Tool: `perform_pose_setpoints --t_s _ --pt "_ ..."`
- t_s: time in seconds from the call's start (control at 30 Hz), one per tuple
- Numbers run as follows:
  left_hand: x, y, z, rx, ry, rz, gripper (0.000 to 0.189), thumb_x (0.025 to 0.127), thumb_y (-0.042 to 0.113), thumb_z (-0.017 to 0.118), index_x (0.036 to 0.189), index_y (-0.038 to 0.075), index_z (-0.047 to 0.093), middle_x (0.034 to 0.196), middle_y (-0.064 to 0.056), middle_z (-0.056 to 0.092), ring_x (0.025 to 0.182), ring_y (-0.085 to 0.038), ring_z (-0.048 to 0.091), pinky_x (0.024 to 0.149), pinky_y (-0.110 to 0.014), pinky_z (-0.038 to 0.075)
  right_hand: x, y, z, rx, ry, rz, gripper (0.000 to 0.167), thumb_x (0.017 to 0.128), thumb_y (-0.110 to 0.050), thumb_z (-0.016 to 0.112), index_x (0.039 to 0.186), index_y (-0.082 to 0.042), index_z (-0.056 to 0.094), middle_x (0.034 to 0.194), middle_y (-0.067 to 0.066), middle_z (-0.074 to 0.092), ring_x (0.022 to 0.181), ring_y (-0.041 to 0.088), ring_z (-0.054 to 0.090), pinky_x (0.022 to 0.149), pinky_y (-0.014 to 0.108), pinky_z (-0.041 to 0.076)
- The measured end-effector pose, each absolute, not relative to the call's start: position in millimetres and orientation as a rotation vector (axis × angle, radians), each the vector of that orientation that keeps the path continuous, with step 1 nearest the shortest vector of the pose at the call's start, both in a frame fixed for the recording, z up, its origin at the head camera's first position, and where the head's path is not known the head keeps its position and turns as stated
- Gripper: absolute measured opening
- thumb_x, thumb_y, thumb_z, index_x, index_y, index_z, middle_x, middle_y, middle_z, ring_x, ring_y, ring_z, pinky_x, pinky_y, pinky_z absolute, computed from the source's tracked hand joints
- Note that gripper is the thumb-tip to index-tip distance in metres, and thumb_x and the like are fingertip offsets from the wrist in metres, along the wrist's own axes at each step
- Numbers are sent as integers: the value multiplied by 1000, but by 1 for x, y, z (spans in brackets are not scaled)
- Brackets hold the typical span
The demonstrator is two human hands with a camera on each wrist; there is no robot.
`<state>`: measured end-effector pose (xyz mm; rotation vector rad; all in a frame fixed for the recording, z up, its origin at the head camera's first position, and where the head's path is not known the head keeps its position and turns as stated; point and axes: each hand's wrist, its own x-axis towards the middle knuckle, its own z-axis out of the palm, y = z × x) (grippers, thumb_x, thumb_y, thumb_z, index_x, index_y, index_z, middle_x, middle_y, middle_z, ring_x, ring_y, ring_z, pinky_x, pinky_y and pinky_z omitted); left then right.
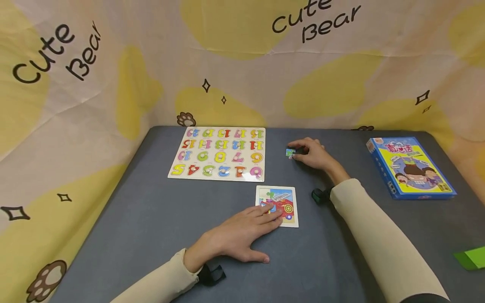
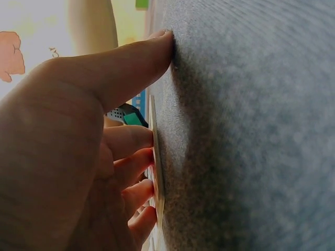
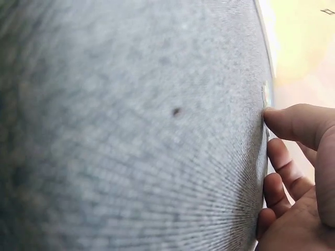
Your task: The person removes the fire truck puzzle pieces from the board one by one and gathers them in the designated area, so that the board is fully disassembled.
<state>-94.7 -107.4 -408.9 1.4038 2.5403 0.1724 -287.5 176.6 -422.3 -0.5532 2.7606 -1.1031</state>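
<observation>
A small fire-truck jigsaw puzzle (image 1: 288,193) in a white frame lies on the table, with a green patch at its upper left. My left hand (image 1: 242,231) rests over it, fingers spread and fingertips on the picture, hiding its lower left. In the left wrist view the left thumb (image 2: 136,63) touches the table beside the puzzle board (image 2: 158,172). Farther back, my right hand (image 1: 312,154) pinches a small blue-green jigsaw piece (image 1: 290,153) between thumb and index finger, low at the tabletop. The right wrist view shows the right thumb (image 3: 293,123) down at the piece's edge.
A number puzzle board (image 1: 217,179) filled with coloured numerals lies at the back, left of the right hand. A blue and yellow box (image 1: 413,168) lies on the right. A green block (image 1: 471,257) sits at the right edge. Printed cloth (image 1: 235,54) stands behind the table.
</observation>
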Motion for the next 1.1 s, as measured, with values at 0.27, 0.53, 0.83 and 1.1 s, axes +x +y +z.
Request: perform_pose_setpoints --t_s 0.27,0.53,0.83,1.1 --pt "-95 -108 -412 1428 2543 197 90 91 63 64 162 19 31 170 4 24 158 -22 23 126 -40 23 -287 183 -427 -498 2804 -1109 39 93 -19 75 130 -6 68 133 21 53 119 41 34 103 61 16" --pt "-93 -110 -415 1456 2568 188 91 90 64 64 161 18 32 170 3 26 157 -22 27 125 -40 26 -296 177 -430 -470 2859 -1060 35 94 -25 74 126 -10 72 125 20 57 113 39 36 94 58 17" --pt "-94 -110 -415 1457 2558 213 91 90 64 65 161 17 32 170 3 26 158 -22 23 126 -40 25 -311 168 -427 -341 2886 -1073 36 95 -28 73 128 -13 71 124 18 57 115 38 35 96 57 15" --pt "-94 -110 -414 1465 2566 218 91 90 64 66 161 19 32 170 3 26 159 -22 20 125 -40 25 -319 160 -428 -296 2884 -1082 38 97 -30 70 131 -14 69 129 19 56 118 40 33 96 59 12"
